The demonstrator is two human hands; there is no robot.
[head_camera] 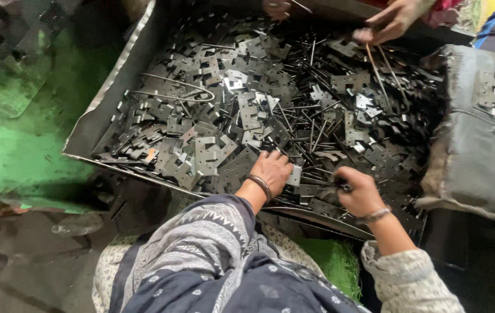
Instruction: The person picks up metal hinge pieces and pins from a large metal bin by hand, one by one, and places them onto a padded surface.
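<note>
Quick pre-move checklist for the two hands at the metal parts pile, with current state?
1. Left hand resting on the flat hinge plates: ok.
2. Right hand closed on a thin dark piece: ok; which piece, cannot tell.
3. Another person's hand holding rods at the far edge, apart from both hands: ok.
4. Loose metal rods mixed through the plates: not ok, tangled.
5. Wire loop lying on the pile, away from both hands: ok.
6. Tray wall intact on the near left: ok.

Green floor, grey sack with plates on top, looped wire, co-worker's hand holding rods
</note>
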